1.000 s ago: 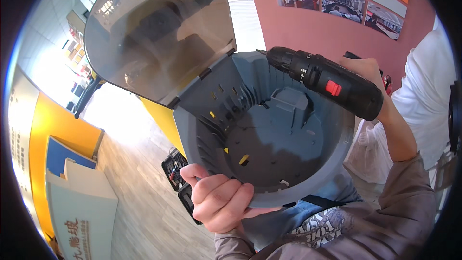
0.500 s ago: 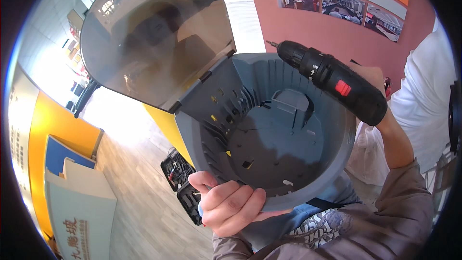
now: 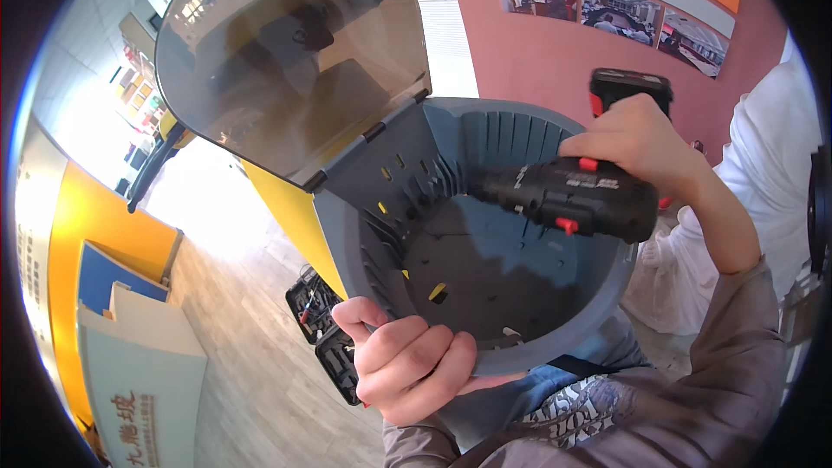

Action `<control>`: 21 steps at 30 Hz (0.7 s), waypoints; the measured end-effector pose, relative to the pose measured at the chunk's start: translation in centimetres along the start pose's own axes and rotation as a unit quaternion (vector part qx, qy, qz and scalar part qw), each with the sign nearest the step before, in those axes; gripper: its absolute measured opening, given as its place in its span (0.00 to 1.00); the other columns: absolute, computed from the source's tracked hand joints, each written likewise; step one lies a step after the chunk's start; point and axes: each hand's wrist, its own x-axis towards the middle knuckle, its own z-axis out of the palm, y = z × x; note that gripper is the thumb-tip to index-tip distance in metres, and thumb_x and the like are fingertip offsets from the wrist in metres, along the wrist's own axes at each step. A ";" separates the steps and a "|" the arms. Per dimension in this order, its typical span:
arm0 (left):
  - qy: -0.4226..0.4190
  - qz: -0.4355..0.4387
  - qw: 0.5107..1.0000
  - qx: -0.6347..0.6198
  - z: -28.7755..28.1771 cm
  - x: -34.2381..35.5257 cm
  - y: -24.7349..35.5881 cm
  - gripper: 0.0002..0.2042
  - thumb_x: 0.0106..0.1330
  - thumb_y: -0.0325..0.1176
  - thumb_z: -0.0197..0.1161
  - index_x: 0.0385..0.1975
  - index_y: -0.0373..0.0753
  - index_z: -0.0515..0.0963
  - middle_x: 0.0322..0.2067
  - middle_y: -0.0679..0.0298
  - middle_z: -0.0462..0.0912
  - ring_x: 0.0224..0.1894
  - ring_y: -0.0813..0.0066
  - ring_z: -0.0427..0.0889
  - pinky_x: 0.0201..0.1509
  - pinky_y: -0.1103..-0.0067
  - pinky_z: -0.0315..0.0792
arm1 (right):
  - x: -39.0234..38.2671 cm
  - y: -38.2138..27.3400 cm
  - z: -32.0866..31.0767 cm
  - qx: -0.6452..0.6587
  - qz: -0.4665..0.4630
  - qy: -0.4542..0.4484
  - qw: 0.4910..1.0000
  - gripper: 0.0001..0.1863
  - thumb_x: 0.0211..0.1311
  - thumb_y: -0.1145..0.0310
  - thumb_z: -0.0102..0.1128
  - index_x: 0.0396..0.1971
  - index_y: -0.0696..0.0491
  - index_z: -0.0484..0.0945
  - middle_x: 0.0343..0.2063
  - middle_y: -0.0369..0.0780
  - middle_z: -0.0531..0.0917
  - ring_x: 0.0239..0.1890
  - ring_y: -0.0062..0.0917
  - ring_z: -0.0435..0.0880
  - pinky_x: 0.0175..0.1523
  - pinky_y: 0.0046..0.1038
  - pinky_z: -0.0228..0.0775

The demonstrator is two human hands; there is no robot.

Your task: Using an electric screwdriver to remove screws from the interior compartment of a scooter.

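Note:
A deep grey plastic basket with slots along its inner wall fills the middle of the view. My left hand wraps its fingers round the near-left part of the rim. In my right hand is a black cordless drill with red buttons, held sideways over the basket. The drill's front end reaches down inside, toward the slotted back wall. Its bit is hard to make out against the dark plastic. A smoky see-through lid stands raised on hinges at the basket's far-left edge.
A yellow panel shows beside the basket's left side. On the wooden floor lies an opened black tool case. A pale counter stands at the left, a red wall rises behind, and white cloth hangs at the right.
My right hand has turned the drill over and lowered its front end into the basket, toward the back wall. The basket and lid have shifted slightly. My left hand keeps its hold on the rim.

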 end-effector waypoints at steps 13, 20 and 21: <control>0.053 -0.059 0.997 -0.002 -0.3 -0.5 -0.6 0.22 0.41 0.57 0.78 0.21 0.45 0.81 0.23 0.73 0.76 0.28 0.73 0.75 0.40 0.66 0.60 | 6.8 -0.1 2.5 -0.077 -0.127 -0.147 0.978 0.22 0.37 0.70 0.71 0.39 0.44 0.81 0.25 0.36 0.83 0.31 0.33 0.86 0.34 0.35 0.74; 0.005 -0.052 0.999 0.008 -1.2 -0.1 -0.5 0.21 0.42 0.56 0.79 0.21 0.47 0.81 0.22 0.74 0.75 0.28 0.74 0.75 0.39 0.65 0.59 | 5.4 -0.3 2.8 -0.082 -0.138 -0.114 0.981 0.22 0.38 0.68 0.70 0.41 0.45 0.83 0.22 0.35 0.81 0.28 0.32 0.84 0.33 0.34 0.73; 0.003 -0.053 0.999 0.006 -1.1 -0.2 -0.6 0.21 0.42 0.56 0.79 0.21 0.47 0.81 0.22 0.74 0.75 0.28 0.74 0.75 0.39 0.65 0.59 | 5.3 -0.3 3.0 -0.070 -0.139 -0.097 0.983 0.23 0.38 0.69 0.70 0.41 0.45 0.83 0.22 0.34 0.80 0.27 0.32 0.84 0.33 0.34 0.72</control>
